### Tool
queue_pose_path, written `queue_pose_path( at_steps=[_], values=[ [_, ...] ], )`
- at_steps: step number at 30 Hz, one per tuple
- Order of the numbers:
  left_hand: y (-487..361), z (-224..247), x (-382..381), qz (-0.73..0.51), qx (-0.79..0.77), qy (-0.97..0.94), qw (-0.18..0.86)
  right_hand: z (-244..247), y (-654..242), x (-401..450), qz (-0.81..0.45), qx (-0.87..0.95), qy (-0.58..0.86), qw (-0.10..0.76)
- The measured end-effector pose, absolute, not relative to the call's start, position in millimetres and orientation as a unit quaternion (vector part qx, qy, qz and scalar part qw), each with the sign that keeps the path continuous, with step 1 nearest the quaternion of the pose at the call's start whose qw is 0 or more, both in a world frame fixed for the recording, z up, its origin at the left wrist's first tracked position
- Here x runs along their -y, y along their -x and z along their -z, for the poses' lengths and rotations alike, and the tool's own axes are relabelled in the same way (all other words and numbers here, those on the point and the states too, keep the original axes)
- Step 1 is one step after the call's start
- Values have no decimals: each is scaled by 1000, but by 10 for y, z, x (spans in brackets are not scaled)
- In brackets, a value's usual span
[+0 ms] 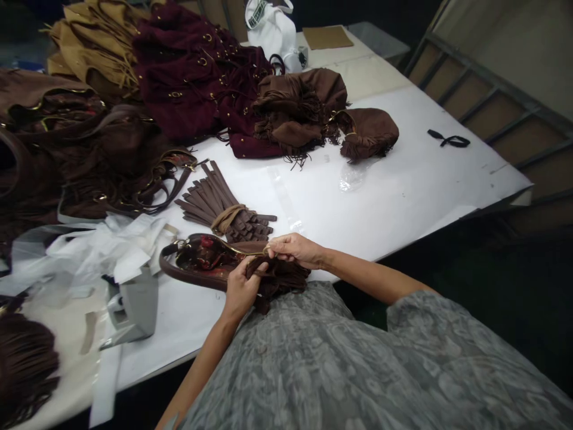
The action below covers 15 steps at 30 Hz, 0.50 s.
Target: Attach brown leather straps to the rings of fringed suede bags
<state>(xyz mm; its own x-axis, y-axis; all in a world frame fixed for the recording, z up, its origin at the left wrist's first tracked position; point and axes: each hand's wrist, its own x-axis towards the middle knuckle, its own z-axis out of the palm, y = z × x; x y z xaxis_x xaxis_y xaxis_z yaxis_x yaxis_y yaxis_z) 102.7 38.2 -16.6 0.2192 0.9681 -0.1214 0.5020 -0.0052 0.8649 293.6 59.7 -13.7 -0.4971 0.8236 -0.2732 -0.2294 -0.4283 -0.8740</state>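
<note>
A brown fringed handbag lies at the table's front edge against my body, its zipped mouth open and a dark lining with red showing inside. My left hand grips the near side of the bag's opening, thumb and fingers closed on the brown material. At the right end of the gold zipper, my right hand pinches the zip edge; whether it holds the pull itself is too small to tell. The bag's handle loops out to the left. Just beyond the bag rests a bundle of brown straps tied with a tan band.
Brown bags crowd the left, with maroon bags and tan bags behind. Smaller brown fringed bags sit mid-table. White tissue and a grey tape dispenser stand at left. A black strap lies right on the white table.
</note>
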Motion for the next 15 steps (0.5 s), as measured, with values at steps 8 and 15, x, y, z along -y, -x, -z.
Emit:
queue_pose_path(
  at_steps=[8,15],
  values=[
    [-985,130,-379,-230,-554,-724,339,183,-2954,-539,-501,649,478,315],
    [-946,-152,-550,27,-469,-848,247,17,-3005,-704,-355,856,369,78]
  ],
)
